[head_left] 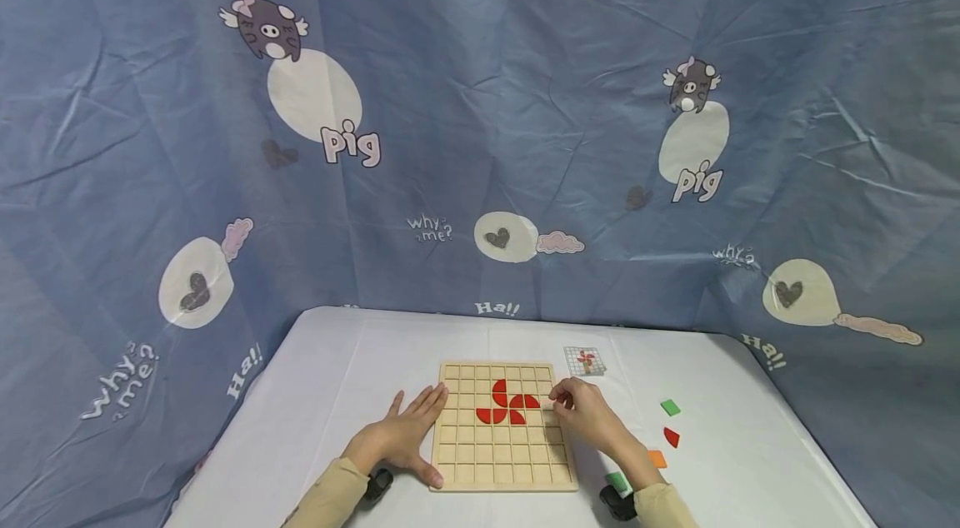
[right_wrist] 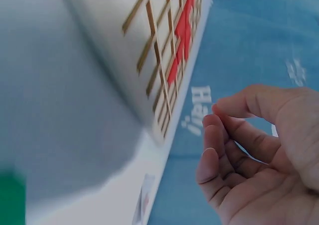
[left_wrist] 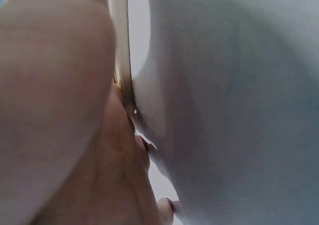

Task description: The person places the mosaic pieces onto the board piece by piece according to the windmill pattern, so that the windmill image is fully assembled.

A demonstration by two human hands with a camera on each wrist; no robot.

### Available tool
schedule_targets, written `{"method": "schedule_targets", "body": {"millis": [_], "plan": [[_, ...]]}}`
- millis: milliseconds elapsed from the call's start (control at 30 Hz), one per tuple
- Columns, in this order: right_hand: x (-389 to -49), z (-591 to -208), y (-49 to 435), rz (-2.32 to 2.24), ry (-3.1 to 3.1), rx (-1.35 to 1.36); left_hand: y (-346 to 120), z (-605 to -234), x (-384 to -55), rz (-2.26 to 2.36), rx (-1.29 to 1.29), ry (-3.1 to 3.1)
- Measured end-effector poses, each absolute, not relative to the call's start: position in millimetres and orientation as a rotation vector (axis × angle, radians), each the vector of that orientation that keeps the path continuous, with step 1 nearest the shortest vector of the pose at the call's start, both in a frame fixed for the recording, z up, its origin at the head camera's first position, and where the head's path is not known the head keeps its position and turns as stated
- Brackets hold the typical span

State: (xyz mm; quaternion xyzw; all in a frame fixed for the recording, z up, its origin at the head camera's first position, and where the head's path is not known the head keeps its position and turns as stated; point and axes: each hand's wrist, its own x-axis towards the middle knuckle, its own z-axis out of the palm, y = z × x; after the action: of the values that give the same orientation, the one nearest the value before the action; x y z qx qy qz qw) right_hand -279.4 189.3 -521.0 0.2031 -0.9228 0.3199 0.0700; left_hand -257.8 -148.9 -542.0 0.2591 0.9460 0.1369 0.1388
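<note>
A wooden grid board (head_left: 483,455) lies on the white table. Red quarter-round tiles (head_left: 525,401) form a pinwheel in its cells, upper middle. With fingers straight and spread, my left hand (head_left: 402,432) rests along the board's left edge, thumb at the near corner. My right hand (head_left: 592,418) hovers by the board's right edge, to the right of the tiles. In the right wrist view, the right hand's fingers (right_wrist: 212,167) are curled and the thumb tip meets the index fingertip. No tile shows between them. The left wrist view shows mostly the palm and the board's side (left_wrist: 122,45).
Behind the board on the right lies a pattern card (head_left: 584,361) with a red pinwheel. Loose on the table to the right are a green tile (head_left: 671,407), a red tile (head_left: 672,437), an orange tile (head_left: 657,459) and another green tile (head_left: 617,481). A blue curtain (head_left: 450,136) hangs behind.
</note>
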Motion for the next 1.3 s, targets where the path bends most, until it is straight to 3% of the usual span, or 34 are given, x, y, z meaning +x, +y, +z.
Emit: {"method": "schedule_targets", "body": {"millis": [700, 1300], "plan": [[-255.8, -518.7, 301.7, 0.937, -2.919, 0.09, -148.5, -545.0, -259.0, 0.385, 0.74, 2.734], [-241.8, -529.3, 372.8, 0.869, -2.938, -0.092, -149.0, -541.3, -257.1, 0.395, 0.751, 2.73]]}}
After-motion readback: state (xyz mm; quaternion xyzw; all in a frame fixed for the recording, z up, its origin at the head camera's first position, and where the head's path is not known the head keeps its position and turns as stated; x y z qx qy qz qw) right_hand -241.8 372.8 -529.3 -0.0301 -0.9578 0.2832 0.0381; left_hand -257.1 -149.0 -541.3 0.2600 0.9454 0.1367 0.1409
